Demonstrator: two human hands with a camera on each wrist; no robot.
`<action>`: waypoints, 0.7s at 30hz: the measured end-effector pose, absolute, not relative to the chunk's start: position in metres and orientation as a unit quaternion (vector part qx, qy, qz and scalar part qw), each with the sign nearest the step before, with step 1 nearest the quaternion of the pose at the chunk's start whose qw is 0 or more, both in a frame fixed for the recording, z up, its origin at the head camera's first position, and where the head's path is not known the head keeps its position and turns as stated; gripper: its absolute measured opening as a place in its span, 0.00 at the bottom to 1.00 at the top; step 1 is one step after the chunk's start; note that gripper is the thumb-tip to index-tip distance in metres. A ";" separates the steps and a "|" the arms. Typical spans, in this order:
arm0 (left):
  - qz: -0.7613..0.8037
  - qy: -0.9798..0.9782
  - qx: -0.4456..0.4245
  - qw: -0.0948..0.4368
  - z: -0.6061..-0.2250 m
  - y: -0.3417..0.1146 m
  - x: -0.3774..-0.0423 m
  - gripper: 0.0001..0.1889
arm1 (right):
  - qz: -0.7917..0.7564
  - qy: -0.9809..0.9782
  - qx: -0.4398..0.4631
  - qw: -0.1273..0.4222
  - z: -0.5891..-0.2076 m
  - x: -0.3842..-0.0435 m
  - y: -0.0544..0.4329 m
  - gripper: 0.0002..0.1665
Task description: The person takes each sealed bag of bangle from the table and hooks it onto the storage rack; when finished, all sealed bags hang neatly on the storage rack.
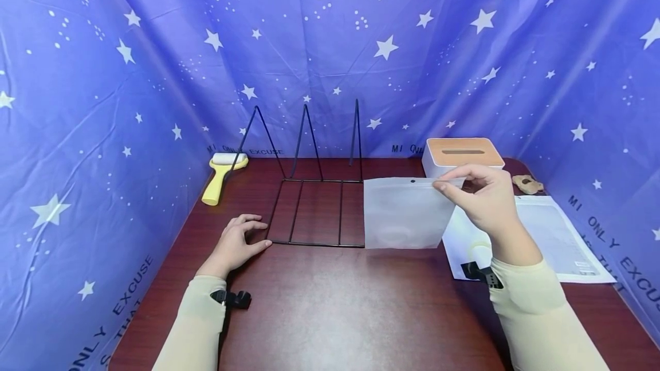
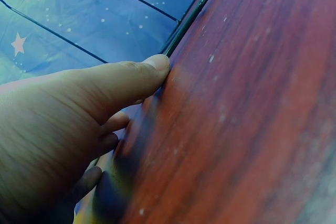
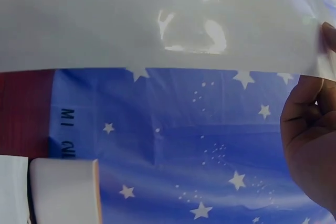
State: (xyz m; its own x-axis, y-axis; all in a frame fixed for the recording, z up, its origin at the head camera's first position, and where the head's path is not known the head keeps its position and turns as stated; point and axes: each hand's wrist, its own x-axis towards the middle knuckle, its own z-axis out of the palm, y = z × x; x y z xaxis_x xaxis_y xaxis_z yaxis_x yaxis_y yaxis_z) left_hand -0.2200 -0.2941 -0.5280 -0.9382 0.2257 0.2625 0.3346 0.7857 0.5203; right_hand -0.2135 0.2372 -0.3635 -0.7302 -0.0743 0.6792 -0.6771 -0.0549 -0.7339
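A black wire rack (image 1: 314, 244) with three upright triangular dividers lies on the table. My left hand (image 1: 238, 244) rests at its front left corner. The thumb (image 2: 156, 62) touches the wire there, and the other fingers lie loosely bent along the left side. With thumb and fingertips my right hand (image 1: 487, 199) pinches the top right corner of a frosted zip bag (image 1: 404, 216), which has a small hang hole in its top edge. The bag hangs upright at the rack's right end, overlapping it in the head view. In the right wrist view the bag's surface (image 3: 94, 19) looks flat and shiny.
A yellow-handled lint roller (image 1: 213, 185) lies left of the rack. Behind my right hand stands a tissue box (image 1: 459, 156) with a wooden lid. A larger white zip bag (image 1: 546, 233) and a small tan object (image 1: 527, 184) lie at the right. Starry blue curtains surround the table.
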 end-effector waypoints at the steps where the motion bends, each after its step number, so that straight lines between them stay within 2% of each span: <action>1: -0.292 -0.940 -0.149 0.094 -0.528 -0.294 -0.220 0.24 | 0.666 -0.647 0.291 0.228 -0.362 -0.211 0.236 0.09; 10: -0.292 -0.940 -0.148 0.091 -0.527 -0.293 -0.220 0.23 | 0.664 -0.641 0.291 0.253 -0.357 -0.201 0.219 0.11; 17: -0.295 -0.940 -0.147 0.090 -0.527 -0.294 -0.220 0.23 | 0.644 -0.656 0.301 0.255 -0.336 -0.184 0.196 0.08; 21: -0.297 -0.939 -0.147 0.090 -0.527 -0.294 -0.220 0.23 | 0.641 -0.657 0.299 0.260 -0.339 -0.186 0.189 0.08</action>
State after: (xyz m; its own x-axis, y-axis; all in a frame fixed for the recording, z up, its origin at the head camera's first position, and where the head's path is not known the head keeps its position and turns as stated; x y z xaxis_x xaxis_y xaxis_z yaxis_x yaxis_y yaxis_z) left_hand -0.2200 -0.2939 -0.5273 -0.9407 0.2220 0.2563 0.3291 0.7800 0.5322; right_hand -0.1862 0.1886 -0.3386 -0.6868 -0.0592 0.7244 -0.7256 -0.0012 -0.6881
